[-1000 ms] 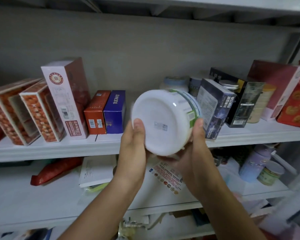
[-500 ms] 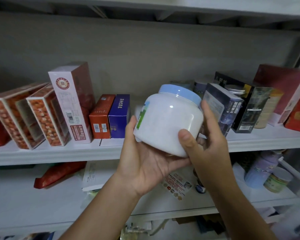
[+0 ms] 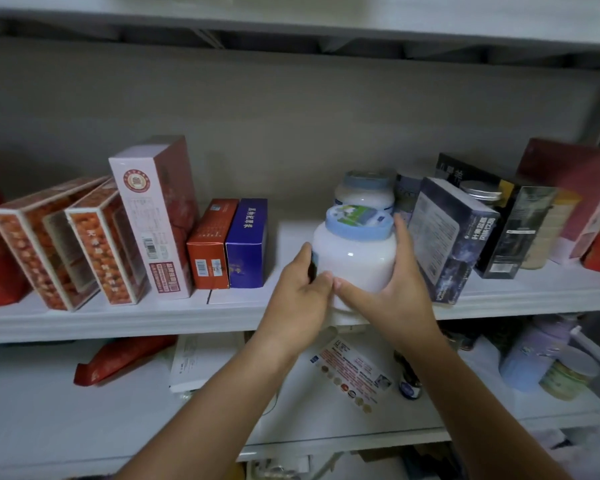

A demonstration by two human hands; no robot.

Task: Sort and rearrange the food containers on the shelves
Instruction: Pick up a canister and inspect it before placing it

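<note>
- Jar (image 3: 355, 258), white with a blue lid, is being held upright at the front of the middle shelf (image 3: 222, 317), between the blue box (image 3: 245, 251) and the dark box (image 3: 451, 240).
- Left hand (image 3: 300, 299) and right hand (image 3: 395, 289) are gripping its lower body from both sides, the thumbs nearly touching in front.
- Its base is hiding behind the hands.
- A similar jar (image 3: 364, 190) is standing just behind it.

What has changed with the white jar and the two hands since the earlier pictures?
The white jar, whose base faced the camera before, was turned upright and carried forward to the upper shelf, between the blue box and the dark box. The left hand and the right hand keep gripping its sides. Both boxes stayed in place.
</note>
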